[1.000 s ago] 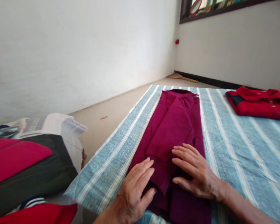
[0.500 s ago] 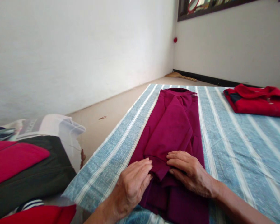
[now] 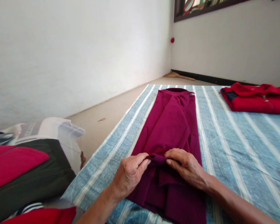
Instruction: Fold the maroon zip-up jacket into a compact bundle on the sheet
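A maroon garment (image 3: 172, 124) lies lengthwise on a blue-and-white striped sheet (image 3: 235, 149), its sides folded in toward the middle. My left hand (image 3: 129, 174) is closed in a pinch on the near edge of the garment's folded sleeve. My right hand (image 3: 186, 165) pinches the same edge just to the right, so the two hands hold a small raised fold (image 3: 158, 158) between them.
A folded red garment (image 3: 256, 99) lies at the sheet's far right. At the left a stack of clothes (image 3: 25, 174) in red, black and stripes sits over a white bag (image 3: 63, 133). Bare floor (image 3: 112, 112) and white walls lie beyond; a broom (image 3: 179, 75) rests by the far wall.
Both hands went from lying flat on the maroon garment to pinching the sleeve's near edge and lifting it slightly. The camera shifted a little.
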The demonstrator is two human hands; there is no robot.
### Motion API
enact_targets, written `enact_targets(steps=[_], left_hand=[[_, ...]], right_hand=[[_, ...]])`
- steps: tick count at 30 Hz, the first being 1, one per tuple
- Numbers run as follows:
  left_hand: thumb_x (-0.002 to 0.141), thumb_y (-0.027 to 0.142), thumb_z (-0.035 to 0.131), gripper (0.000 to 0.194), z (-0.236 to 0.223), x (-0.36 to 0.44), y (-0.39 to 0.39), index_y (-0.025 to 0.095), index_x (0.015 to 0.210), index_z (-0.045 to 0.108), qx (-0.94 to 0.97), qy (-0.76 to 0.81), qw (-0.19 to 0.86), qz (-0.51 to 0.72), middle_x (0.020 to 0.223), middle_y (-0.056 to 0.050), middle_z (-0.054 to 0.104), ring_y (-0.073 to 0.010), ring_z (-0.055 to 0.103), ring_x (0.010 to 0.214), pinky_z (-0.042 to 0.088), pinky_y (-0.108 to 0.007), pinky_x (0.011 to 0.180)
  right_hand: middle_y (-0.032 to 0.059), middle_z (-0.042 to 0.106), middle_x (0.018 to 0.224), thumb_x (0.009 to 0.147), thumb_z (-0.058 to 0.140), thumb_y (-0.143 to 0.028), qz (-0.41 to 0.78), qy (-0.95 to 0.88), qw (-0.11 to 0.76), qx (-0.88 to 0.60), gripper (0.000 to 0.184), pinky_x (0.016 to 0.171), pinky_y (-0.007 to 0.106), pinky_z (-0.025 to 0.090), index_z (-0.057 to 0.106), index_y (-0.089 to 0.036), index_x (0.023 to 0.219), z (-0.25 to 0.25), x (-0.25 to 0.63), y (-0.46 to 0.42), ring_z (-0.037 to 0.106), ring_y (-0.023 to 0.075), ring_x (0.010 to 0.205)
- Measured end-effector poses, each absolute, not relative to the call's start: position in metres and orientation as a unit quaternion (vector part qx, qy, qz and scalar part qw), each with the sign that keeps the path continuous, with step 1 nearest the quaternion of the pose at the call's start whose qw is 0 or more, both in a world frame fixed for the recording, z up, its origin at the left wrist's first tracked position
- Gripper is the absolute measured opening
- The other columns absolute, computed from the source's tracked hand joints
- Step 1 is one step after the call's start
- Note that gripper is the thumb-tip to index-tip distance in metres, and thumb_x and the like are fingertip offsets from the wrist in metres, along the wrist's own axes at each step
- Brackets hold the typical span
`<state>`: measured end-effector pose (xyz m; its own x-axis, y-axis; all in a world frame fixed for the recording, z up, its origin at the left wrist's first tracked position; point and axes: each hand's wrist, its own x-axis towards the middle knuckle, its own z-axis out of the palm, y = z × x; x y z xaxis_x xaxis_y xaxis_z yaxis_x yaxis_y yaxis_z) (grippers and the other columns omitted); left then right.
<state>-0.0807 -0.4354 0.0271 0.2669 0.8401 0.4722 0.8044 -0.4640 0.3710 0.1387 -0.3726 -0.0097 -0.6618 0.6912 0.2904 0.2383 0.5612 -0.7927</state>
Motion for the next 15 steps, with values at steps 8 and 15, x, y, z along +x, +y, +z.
enact_targets(steps=[8, 15], left_hand=[[0.092, 0.022, 0.050, 0.015, 0.0284, -0.0828, -0.4348, 0.020, 0.098, 0.064, 0.783, 0.540, 0.075, 0.300, 0.087, 0.001, 0.072, -0.0116, 0.069, 0.074, 0.053, -0.017, 0.066], [0.091, 0.022, 0.051, 0.019, 0.0288, -0.0859, -0.4407, 0.019, 0.105, 0.063, 0.799, 0.519, 0.087, 0.290, 0.090, -0.001, 0.072, -0.0126, 0.069, 0.078, 0.054, -0.019, 0.070]], right_hand=[[0.0022, 0.065, 0.086, 0.095, 0.047, -0.032, 0.416, -0.807, 0.306, -0.285, 0.021, 0.075, 0.028, 0.046, 0.064, -0.020, 0.092, -0.0056, 0.1377, -0.3710, 0.059, 0.0159, 0.080], [0.0038, 0.068, 0.091, 0.093, 0.050, -0.034, 0.411, -0.811, 0.314, -0.275, 0.020, 0.079, 0.030, 0.048, 0.064, -0.020, 0.094, -0.0085, 0.1403, -0.3696, 0.062, 0.0172, 0.084]])
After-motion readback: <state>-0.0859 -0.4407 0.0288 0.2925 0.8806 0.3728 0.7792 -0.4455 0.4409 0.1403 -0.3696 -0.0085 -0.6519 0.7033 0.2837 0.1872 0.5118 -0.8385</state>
